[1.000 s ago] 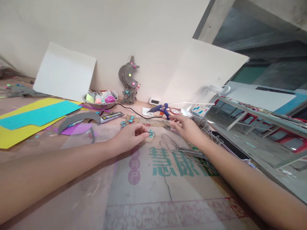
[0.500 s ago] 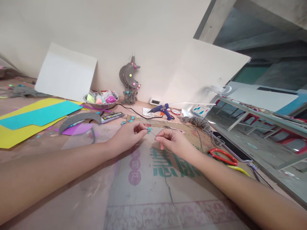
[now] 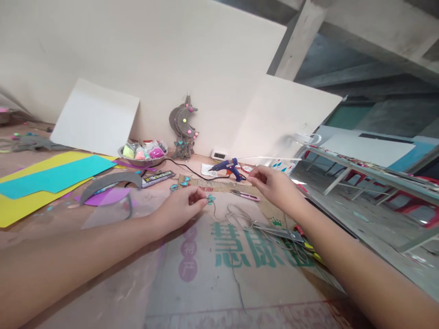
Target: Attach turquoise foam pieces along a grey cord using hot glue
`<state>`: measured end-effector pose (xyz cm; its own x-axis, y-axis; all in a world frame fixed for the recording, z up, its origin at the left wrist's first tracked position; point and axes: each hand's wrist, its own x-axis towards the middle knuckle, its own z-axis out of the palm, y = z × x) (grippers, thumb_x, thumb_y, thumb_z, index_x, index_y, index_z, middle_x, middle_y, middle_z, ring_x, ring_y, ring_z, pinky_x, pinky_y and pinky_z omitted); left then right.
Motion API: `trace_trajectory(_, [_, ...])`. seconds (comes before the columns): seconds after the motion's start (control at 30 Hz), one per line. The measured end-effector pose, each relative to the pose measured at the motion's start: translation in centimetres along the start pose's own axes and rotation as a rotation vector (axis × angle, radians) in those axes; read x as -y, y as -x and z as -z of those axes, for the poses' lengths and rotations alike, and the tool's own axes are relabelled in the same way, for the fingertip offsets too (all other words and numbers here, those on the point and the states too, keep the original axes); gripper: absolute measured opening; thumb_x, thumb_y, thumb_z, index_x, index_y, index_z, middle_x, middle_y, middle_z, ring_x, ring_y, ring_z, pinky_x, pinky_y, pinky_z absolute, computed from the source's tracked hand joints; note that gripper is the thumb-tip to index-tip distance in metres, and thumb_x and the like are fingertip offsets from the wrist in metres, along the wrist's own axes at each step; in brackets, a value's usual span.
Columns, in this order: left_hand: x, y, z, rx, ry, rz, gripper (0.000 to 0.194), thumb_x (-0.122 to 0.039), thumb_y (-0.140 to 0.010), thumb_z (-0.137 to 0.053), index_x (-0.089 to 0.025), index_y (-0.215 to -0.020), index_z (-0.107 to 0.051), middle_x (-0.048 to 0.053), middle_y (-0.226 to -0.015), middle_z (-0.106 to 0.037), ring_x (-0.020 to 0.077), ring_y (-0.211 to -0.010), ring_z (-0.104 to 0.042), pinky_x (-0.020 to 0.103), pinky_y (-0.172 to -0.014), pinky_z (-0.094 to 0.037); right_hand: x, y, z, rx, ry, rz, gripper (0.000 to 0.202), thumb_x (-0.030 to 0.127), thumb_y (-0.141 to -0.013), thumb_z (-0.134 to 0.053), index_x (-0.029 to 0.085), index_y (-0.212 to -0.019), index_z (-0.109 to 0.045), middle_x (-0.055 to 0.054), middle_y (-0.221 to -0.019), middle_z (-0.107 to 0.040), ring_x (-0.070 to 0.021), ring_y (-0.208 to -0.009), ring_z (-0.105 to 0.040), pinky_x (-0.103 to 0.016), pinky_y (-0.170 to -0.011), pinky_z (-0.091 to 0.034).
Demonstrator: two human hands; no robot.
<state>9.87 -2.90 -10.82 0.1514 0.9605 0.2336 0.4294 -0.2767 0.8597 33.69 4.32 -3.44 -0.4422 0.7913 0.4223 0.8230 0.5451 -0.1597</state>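
Note:
My left hand [image 3: 192,203] pinches a small teal piece [image 3: 210,199] above the plastic-covered board, with a thin grey string [image 3: 215,211] trailing from it. My right hand [image 3: 270,180] is raised near the blue glue gun [image 3: 228,167], its thumb and fingers pinched together; what lies between them is too small to make out. Loops of grey string [image 3: 240,217] lie between my hands, over scissors [image 3: 281,232] whose handles are partly under my right wrist. A pink utility knife [image 3: 247,195] lies behind the loops. Other teal pieces [image 3: 185,180] rest beyond my left hand.
At the left are yellow [image 3: 20,211] and turquoise sheets [image 3: 61,173] and a grey curved piece [image 3: 109,180]. A bowl of coloured clay bags [image 3: 142,157] and a grey moon ornament [image 3: 183,121] stand at the back. A black phone [image 3: 331,217] lies at the right.
My right hand has moved up and right, away from my left hand. The string loops and scissor blades now show between them. The view has tilted slightly upward.

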Motion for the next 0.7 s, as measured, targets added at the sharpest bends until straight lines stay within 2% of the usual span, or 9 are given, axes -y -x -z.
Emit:
trace_trajectory(0.03, [0.0,0.0,0.0,0.003,0.002,0.001,0.019,-0.036,-0.082,-0.049,-0.018,-0.079,-0.053,-0.002,-0.069,-0.056,0.0114,-0.059,-0.05,0.022,-0.053,-0.037,-1.0,-0.6,-0.2,0.027,-0.059,-0.037,0.011,0.025,-0.081,-0.053,0.018,-0.083,-0.06,-0.002,-0.071,-0.065,-0.0135,-0.06,-0.056,-0.023,-0.057,-0.04])
trace_trajectory(0.1, [-0.1,0.1,0.0,0.008,0.0,0.006,0.019,-0.036,-0.082,-0.048,-0.018,-0.078,-0.052,-0.002,-0.067,-0.056,0.0113,-0.058,-0.05,0.022,-0.051,-0.037,-2.9,-1.7,-1.2,0.093,-0.095,-0.103,0.015,0.019,-0.079,-0.052,0.017,-0.091,-0.061,-0.005,-0.086,-0.067,-0.0151,-0.069,-0.059,-0.025,-0.064,-0.043])
trace_trajectory(0.2, [-0.4,0.2,0.1,0.007,-0.029,-0.005,0.019,-0.035,-0.082,-0.049,-0.017,-0.075,-0.051,-0.002,-0.068,-0.056,0.0116,-0.059,-0.05,0.022,-0.052,-0.037,-5.0,-3.6,-3.2,0.172,-0.095,-0.147,0.034,0.024,-0.074,-0.06,0.014,-0.107,-0.06,-0.01,-0.102,-0.067,-0.0199,-0.081,-0.061,-0.029,-0.071,-0.045])
trace_trajectory(0.27, [-0.5,0.2,0.1,0.006,-0.043,-0.014,0.019,-0.035,-0.082,-0.049,-0.017,-0.075,-0.052,-0.001,-0.069,-0.056,0.0116,-0.06,-0.05,0.022,-0.053,-0.037,-5.8,-5.1,-4.5,0.193,-0.115,-0.151,0.04,0.028,-0.071,-0.065,0.016,-0.109,-0.061,-0.01,-0.104,-0.067,-0.0211,-0.085,-0.062,-0.028,-0.073,-0.046])
trace_trajectory(0.47, [-0.8,0.1,0.2,0.016,-0.058,0.019,0.017,-0.033,-0.082,-0.049,-0.017,-0.076,-0.053,-0.001,-0.069,-0.057,0.0116,-0.058,-0.05,0.022,-0.052,-0.037,-6.2,-8.6,-7.7,0.227,-0.183,-0.175,0.034,0.032,-0.069,-0.068,0.016,-0.098,-0.065,-0.006,-0.091,-0.07,-0.0195,-0.081,-0.063,-0.027,-0.072,-0.046])
trace_trajectory(0.6, [-0.7,0.1,0.1,0.022,-0.059,0.017,0.016,-0.031,-0.081,-0.049,-0.016,-0.077,-0.054,0.0,-0.07,-0.058,0.012,-0.059,-0.051,0.023,-0.053,-0.038,-5.8,-9.1,-9.1,0.195,-0.254,-0.201,0.035,0.024,-0.071,-0.067,0.011,-0.103,-0.06,-0.009,-0.094,-0.069,-0.0162,-0.077,-0.062,-0.025,-0.068,-0.046])
trace_trajectory(0.7, [-0.6,0.0,0.0,0.02,-0.052,0.004,0.015,-0.031,-0.081,-0.05,-0.017,-0.077,-0.054,0.0,-0.07,-0.059,0.0124,-0.061,-0.052,0.023,-0.055,-0.039,-5.6,-8.8,-8.9,0.204,-0.328,-0.186,0.033,0.026,-0.076,-0.062,0.011,-0.105,-0.057,-0.009,-0.093,-0.069,-0.0124,-0.07,-0.061,-0.021,-0.06,-0.046])
